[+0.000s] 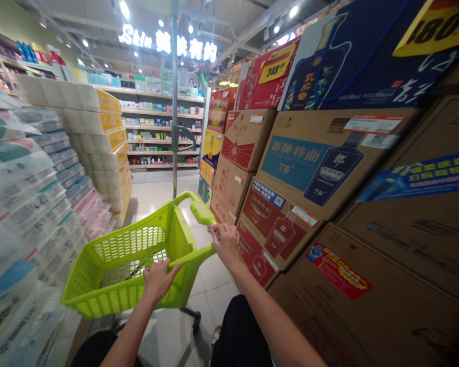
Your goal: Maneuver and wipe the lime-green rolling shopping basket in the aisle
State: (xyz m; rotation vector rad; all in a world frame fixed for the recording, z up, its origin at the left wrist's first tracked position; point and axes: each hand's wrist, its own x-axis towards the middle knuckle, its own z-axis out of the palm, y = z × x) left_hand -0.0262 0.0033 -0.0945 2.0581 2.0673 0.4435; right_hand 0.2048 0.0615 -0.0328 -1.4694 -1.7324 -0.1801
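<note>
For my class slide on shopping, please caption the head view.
Left hand and right hand on a green shopping cart between wrapped packs and stacked cartons.

A lime-green plastic shopping cart stands on the pale tiled floor, turned crosswise, its perforated basket toward the left, handle toward the right, a dark caster showing beneath.

The cart opens upward; cartons wall off the right, paper packs the left. Between them, floor reaches the far shelves, with a pole standing in the way.
</note>
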